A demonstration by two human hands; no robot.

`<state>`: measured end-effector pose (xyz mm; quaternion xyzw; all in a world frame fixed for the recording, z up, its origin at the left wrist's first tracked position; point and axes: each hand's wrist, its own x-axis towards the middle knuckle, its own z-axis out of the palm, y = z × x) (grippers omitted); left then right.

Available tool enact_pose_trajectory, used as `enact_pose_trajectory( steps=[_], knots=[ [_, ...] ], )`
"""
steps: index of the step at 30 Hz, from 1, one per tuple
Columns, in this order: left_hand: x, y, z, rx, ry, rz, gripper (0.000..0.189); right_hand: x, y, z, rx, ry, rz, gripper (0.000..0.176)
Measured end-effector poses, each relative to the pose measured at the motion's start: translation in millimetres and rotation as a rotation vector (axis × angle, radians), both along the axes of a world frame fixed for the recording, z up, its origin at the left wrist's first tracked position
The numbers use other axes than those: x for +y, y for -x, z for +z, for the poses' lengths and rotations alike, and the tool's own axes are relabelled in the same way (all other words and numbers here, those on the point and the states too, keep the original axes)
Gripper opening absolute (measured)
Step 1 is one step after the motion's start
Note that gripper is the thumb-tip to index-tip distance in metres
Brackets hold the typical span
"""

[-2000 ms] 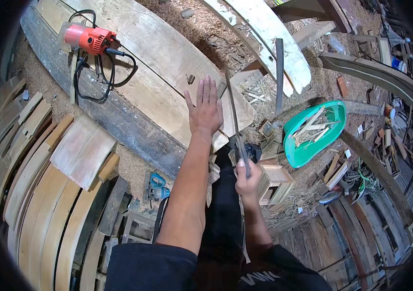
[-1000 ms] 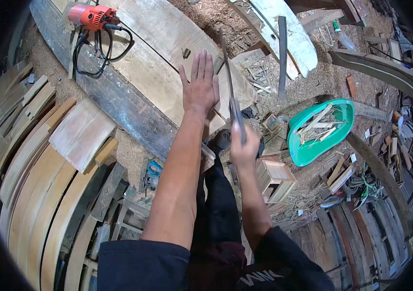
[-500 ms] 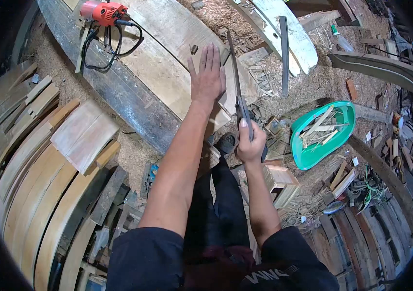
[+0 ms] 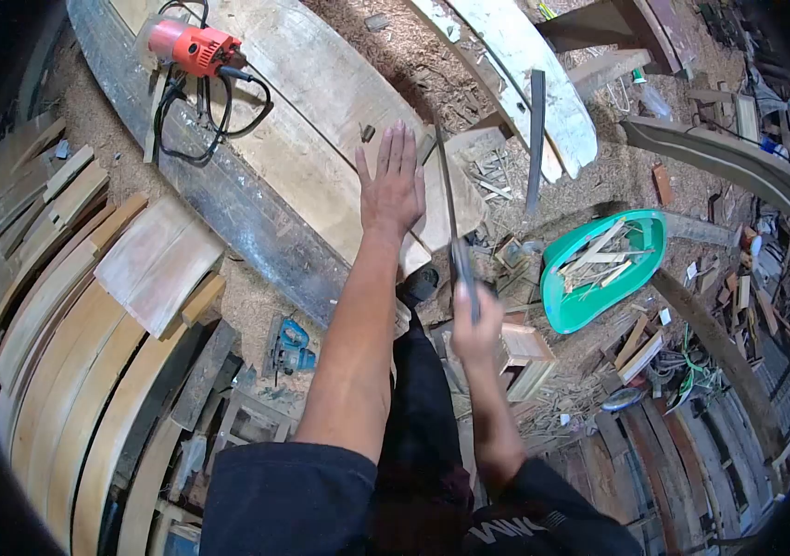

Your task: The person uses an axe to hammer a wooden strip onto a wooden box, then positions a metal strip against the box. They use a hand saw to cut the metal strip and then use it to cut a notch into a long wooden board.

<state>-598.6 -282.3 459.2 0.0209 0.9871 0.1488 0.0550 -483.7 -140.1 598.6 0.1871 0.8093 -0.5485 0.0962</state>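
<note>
One saw [image 4: 448,195] in right hand [image 4: 475,326], left hand [image 4: 393,192] on plank [image 4: 316,111].

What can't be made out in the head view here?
All head view:
- right hand: motion blur; its grip on the saw handle is unclear.
- Saw teeth: too small, blade seen edge-on.
- Cut in the plank: hidden by the blade and the left hand.
- blue power tool: too small to tell its type.

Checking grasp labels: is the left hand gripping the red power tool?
No, the left hand lies flat on the plank, well apart from the red power tool.
</note>
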Motion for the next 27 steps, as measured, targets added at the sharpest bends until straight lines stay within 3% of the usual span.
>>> enact_pose_trajectory(
  steps=[2,4,7,13,17,20,23,27],
  knots=[
    [-1.2,4.6,1.7,0.011,0.001,0.0,0.06,2.9,-1.9,8.5,-0.093,0.054,-0.036,0.036],
    [-0.7,5.8,5.9,0.011,-0.007,-0.011,0.06,1.6,35.4,-26.2,-0.006,0.015,-0.037,0.034],
    [-0.9,-3.2,10.6,-0.014,-0.012,-0.007,0.06,-11.1,96.4,-33.2,-0.056,-0.024,0.012,0.03],
    [-1.0,-2.5,8.9,-0.058,-0.017,-0.005,0.062,-4.0,21.4,15.9,-0.108,0.029,-0.045,0.032],
    [-0.4,2.5,11.3,-0.057,-0.013,-0.016,0.063,-12.1,91.3,-35.8,-0.126,-0.021,0.017,0.03],
    [1.4,2.8,8.5,-0.048,-0.011,-0.011,0.063,-8.0,48.9,-9.3,-0.048,-0.083,0.049,0.033],
    [0.1,7.7,6.5,-0.043,-0.029,-0.004,0.062,-7.9,13.6,16.5,-0.163,0.068,-0.107,0.037],
    [-0.8,0.3,7.2,-0.07,0.01,-0.008,0.067,-9.8,78.0,-23.3,-0.077,0.013,-0.015,0.041]
  ],
)
